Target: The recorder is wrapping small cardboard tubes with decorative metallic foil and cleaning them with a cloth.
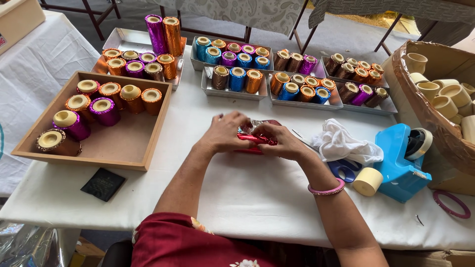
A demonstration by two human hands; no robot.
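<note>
Head view: one red shiny foil-wrapped cup (253,140) is clamped between left hand (225,133) and right hand (282,141), low over the white-clothed bench (247,188), so the foil is pressed tight. Finished foil-covered cups are stored upright in a wooden tray (126,148).

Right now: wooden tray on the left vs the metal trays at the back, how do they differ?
The wooden tray is brown with tall walls and about half filled, its near half bare; the metal trays are silver, shallow and packed. The wooden tray holds mostly orange and purple foil-wrapped cups; the metal trays add blue ones. Both sit on the white tablecloth. Both hands, left and right, hold red foil.
</note>
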